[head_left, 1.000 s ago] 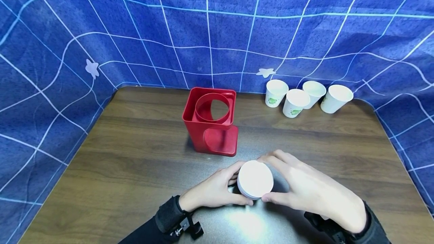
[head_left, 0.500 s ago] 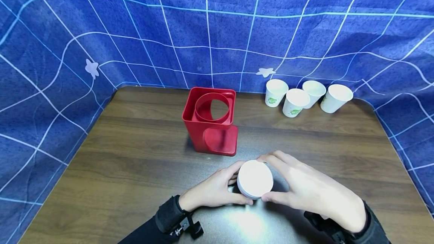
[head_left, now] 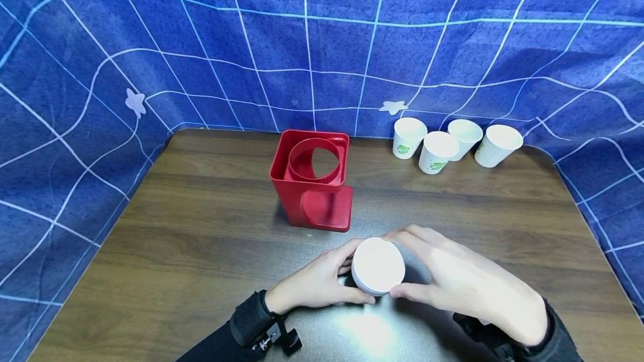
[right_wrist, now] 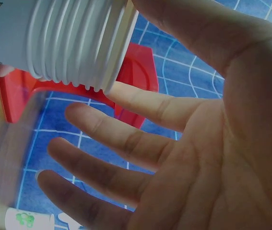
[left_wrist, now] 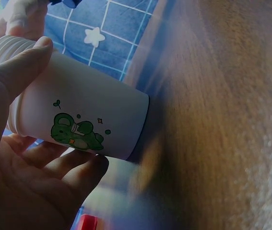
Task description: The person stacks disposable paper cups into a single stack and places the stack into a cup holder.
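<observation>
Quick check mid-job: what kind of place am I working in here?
Probably a staged tabletop setup, not a lived-in room: a wooden table enclosed by a blue grid cloth, bearing only a red holder and paper cups.

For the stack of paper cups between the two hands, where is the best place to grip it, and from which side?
Grip the stack of paper cups on its smooth tapered wall below the ridged band of rims, one hand per side. It stands upright on the table, so the left hand and right hand probably do best coming in level from opposite sides.
</observation>
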`<state>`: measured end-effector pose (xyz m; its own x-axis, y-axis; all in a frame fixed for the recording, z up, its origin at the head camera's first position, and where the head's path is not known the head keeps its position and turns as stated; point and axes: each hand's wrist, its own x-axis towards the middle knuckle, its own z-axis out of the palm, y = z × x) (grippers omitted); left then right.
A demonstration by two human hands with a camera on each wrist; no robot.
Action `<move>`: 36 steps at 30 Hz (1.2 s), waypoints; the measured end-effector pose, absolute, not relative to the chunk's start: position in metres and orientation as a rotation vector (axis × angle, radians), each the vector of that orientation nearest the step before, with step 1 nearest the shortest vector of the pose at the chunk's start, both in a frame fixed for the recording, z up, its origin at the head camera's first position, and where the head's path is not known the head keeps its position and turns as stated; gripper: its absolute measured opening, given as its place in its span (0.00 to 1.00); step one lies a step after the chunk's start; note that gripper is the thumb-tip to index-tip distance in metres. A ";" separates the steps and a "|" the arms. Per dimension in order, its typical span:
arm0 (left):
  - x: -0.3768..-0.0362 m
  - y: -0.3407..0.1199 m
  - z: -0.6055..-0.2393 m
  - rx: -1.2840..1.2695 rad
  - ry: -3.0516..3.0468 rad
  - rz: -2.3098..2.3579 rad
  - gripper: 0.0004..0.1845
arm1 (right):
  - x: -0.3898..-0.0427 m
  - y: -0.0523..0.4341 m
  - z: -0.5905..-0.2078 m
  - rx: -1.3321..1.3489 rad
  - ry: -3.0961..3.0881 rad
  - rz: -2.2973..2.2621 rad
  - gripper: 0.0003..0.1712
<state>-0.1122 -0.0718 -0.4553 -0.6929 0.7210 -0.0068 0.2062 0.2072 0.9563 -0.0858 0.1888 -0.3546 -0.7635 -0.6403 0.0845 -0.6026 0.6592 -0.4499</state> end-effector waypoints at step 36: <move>-0.112 -0.071 -0.456 0.841 2.006 1.512 0.45 | -0.102 0.241 -0.332 -0.910 3.249 -0.880 0.47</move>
